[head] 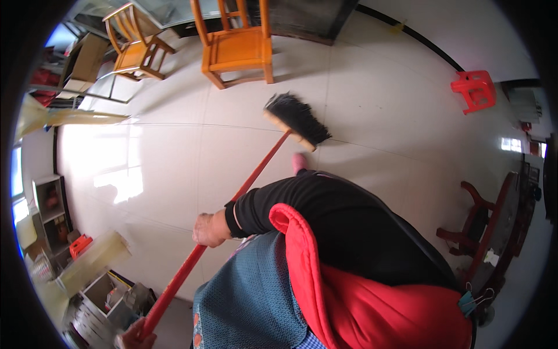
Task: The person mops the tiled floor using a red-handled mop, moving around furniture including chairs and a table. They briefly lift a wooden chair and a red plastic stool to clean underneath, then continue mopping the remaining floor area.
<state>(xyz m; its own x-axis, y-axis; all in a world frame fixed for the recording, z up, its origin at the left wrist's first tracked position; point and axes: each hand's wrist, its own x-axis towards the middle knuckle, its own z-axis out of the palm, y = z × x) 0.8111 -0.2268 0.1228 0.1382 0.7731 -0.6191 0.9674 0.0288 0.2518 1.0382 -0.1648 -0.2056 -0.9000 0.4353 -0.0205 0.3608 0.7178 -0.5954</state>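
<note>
A push broom with a red handle runs from the lower left up to the middle of the view. Its wooden head with dark bristles lies at the tiled floor, just beyond a pink-covered foot. My right hand, below a black sleeve, is closed around the middle of the handle. Lower down, at the bottom left edge of the view, my left hand grips the handle near its upper end; part of this hand is cut off. Red and blue patterned clothing covers my front.
Two orange wooden chairs stand beyond the broom. A red plastic stool is by the right wall, with dark red wooden furniture below it. Shelves, a cardboard box and an open container line the left side.
</note>
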